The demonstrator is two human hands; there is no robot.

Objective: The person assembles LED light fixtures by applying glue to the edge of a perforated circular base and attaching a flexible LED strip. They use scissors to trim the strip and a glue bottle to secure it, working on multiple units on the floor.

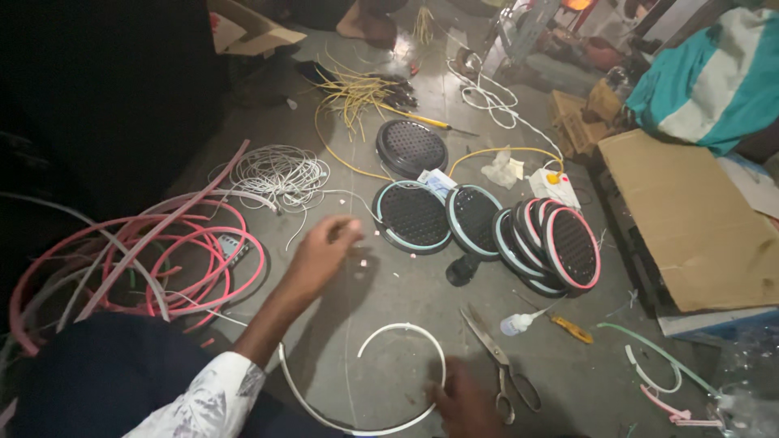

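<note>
Flat brown cardboard box (690, 215) at right — another, open (251, 28), top left.

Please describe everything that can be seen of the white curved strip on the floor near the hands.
The white curved strip is a thin, flexible length, plastic or silicone by its look, bent into an open loop on the grey floor. One end curls free near the loop's top left. The right hand touches it at the lower right, beside the scissors. Its other run sweeps under the left forearm. The left hand hovers above it, apart from it.
</note>
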